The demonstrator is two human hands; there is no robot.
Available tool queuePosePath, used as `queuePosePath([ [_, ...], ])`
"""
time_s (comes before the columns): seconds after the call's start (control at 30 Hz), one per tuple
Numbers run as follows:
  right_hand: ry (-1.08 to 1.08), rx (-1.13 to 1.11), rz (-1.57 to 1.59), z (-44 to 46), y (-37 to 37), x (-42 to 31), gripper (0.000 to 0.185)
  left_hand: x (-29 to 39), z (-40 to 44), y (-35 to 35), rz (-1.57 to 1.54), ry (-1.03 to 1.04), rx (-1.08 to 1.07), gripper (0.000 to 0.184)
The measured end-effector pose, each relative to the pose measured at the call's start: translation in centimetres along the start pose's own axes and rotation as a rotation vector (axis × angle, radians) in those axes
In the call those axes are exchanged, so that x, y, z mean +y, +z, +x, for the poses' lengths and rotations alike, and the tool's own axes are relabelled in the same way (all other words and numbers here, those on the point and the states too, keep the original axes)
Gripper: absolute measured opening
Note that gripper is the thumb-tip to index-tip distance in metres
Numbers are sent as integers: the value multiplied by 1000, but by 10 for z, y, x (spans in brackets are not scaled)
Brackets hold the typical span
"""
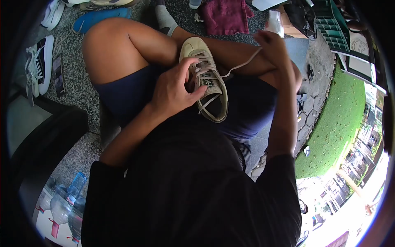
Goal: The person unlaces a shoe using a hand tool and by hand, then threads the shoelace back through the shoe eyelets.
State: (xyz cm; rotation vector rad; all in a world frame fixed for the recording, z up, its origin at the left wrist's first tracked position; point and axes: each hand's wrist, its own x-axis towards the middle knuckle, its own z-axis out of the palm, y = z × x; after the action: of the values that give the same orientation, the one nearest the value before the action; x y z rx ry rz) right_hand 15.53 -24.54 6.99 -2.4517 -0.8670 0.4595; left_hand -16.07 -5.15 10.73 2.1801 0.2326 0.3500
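A cream and beige sneaker (pixel 205 78) rests in my lap, its toe pointing away from me. My left hand (pixel 175 88) grips the shoe's left side, with the thumb by the tongue and the index finger near the lacing. Out to the right, my right hand (pixel 272 48) is closed on the end of a pale shoelace (pixel 243 64). The lace runs from the right side of the eyelets up to that hand with a slight curve. Another loose part of lace lies over the shoe's dark opening. The lower fingers of my left hand are partly hidden by the shoe.
A black-and-white sneaker (pixel 41 66) and a blue shoe (pixel 101 19) lie on the speckled floor to the left. Beyond my legs is a maroon cloth (pixel 226 16). A green crate (pixel 327 26) stands at upper right, and clear plastic bottles (pixel 61 206) at lower left.
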Motion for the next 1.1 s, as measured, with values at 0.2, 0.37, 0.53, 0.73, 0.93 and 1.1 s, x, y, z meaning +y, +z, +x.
queuePosePath([
  [0.2, -74, -205, -229, 74, 89, -2, 52, 0, -13, 12, 37, -90, -56, 57],
  [0.37, -201, -134, 470, -23, 24, -94, 58, 5, -7, 9, 138, -64, -42, 46],
  [0.53, -74, -44, 154, -141, 36, -130, 51, -4, 11, 14, 92, 78, -55, 42],
  [0.73, 56, 31, 155, -165, 61, -101, 20, -17, 11, 0, 73, 49, -172, 42],
  [0.93, 98, -21, 190, -164, 53, -104, 23, -14, 6, 3, 65, 8, -123, 31],
  [1.1, 103, -21, 198, -167, 44, -101, 30, 9, 0, 6, 153, 245, -49, 25],
])
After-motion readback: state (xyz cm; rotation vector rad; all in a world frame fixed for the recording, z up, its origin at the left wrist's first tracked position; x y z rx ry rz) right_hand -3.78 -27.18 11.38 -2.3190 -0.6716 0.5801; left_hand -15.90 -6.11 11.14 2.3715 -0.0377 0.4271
